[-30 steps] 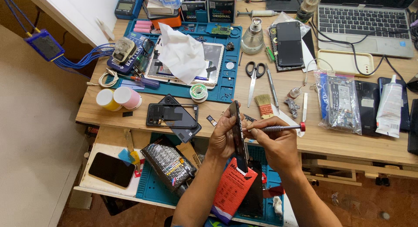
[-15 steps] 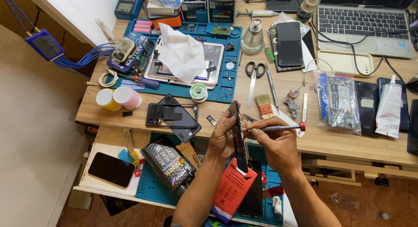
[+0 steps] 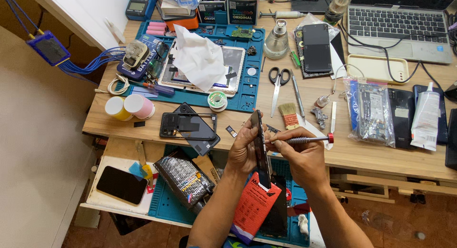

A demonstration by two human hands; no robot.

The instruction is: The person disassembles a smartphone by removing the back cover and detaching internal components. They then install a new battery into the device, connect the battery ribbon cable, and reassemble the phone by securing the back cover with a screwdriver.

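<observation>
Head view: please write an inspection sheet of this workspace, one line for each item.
Surface: wooden desk with a blue work mat.
Job's things: phone held on edge; metal screwdriver with its tip against it.
Clutter: scissors, brush, solder reel, two tape rolls, laptop.
Grips: left hand holds the phone; right hand holds the screwdriver.
Cables: blue wire bundle; black laptop cables.
Surroundings: open drawer with another phone.

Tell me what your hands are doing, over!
Left hand grips phone edge-on. Right hand holds screwdriver, tip at phone. Nothing blocking.
</observation>
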